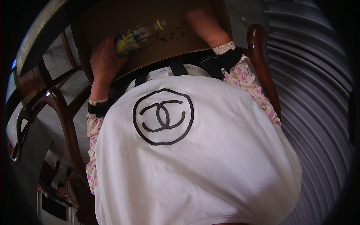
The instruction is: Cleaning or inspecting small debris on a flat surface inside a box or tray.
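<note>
My left hand is wrapped around the lower part of a clear plastic bottle. The bottle has a yellow patterned label and a yellow ring at its neck, and it lies tilted with the neck toward the upper right. Beneath it is a piece of brown cardboard across my lap. Small dark seed-like bits are scattered on the cardboard, near the bottle's neck. Over the right side of the cardboard is my right hand; its fingers are blurred and in shadow, so whether they hold anything is unclear.
Curved wooden chair arms stand on my right and left. Ribbed grey sheeting runs along the right side. More dark wooden furniture is at the left. A white cloth with a black emblem covers my front.
</note>
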A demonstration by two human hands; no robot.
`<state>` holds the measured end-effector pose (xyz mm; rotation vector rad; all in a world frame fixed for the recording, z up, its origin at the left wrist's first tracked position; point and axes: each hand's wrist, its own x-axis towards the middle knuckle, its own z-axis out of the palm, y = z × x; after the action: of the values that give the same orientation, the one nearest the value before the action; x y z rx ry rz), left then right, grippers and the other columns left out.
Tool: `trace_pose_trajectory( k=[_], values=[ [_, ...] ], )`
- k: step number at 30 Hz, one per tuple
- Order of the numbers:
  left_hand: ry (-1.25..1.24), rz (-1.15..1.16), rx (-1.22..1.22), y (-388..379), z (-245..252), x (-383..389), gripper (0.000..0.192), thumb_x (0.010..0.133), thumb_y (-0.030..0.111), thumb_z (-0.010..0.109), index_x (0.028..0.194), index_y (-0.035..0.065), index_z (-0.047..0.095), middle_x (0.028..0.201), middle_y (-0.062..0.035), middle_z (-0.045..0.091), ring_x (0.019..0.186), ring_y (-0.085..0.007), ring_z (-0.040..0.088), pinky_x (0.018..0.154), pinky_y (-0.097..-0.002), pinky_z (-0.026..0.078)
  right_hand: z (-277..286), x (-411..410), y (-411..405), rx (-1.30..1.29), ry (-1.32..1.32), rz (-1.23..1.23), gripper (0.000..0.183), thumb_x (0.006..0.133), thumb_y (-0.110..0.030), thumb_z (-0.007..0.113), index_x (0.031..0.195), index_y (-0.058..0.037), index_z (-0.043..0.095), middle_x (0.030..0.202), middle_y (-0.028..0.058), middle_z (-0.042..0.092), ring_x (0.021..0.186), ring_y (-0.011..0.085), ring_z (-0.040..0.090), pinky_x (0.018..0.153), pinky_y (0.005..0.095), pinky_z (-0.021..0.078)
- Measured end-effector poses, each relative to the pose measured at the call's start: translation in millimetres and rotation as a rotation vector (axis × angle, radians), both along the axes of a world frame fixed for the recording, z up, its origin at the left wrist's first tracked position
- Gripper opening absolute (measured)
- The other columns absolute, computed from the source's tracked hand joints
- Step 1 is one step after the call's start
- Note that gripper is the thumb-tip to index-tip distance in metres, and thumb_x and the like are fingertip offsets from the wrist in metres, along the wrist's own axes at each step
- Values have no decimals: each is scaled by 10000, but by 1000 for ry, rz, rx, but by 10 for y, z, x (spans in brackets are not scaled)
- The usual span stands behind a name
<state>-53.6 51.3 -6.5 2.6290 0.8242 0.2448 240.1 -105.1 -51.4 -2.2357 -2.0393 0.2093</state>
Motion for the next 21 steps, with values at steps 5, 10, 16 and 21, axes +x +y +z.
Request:
trace_pose_trajectory(
  k=[5, 10, 16, 21],
  values=[
    [-41, -16, 1, -13, -1, -7, 626, 578, 164, 805, 1146, 129, 543, 1035, -98, 632, 941, -321, 611, 781, -400, 501, 355, -209, 27, 115, -66, -53, 128, 747, -90, 553, 714, -76, 676, 746, 138, 646, 709, 317, 653, 615, 425, 525],
    [-31, -13, -12, -5, 3, -6, 622, 592, 158, 803, 1158, 139, 547, 1037, -105, 634, 946, -319, 615, 779, -401, 508, 233, -177, 25, 109, -152, -37, 105, 739, -71, 564, 726, -64, 668, 760, 131, 653, 695, 318, 649, 604, 419, 528],
    [-16, -14, -9, 22, 8, -1, 622, 591, 158, 804, 1156, 135, 546, 1032, -105, 634, 945, -317, 614, 779, -401, 506, -281, 35, -10, 148, -113, 103, 162, 800, -98, 565, 913, -110, 680, 913, 127, 657, 882, 309, 637, 790, 399, 521],
    [-24, -15, -15, 3, -20, -54, 632, 584, 160, 804, 1155, 127, 536, 1023, -102, 630, 947, -317, 606, 789, -404, 493, -165, 52, -44, 62, 368, -123, 179, 773, -101, 621, 943, -93, 675, 941, 144, 664, 872, 313, 644, 773, 394, 522]
  ],
)
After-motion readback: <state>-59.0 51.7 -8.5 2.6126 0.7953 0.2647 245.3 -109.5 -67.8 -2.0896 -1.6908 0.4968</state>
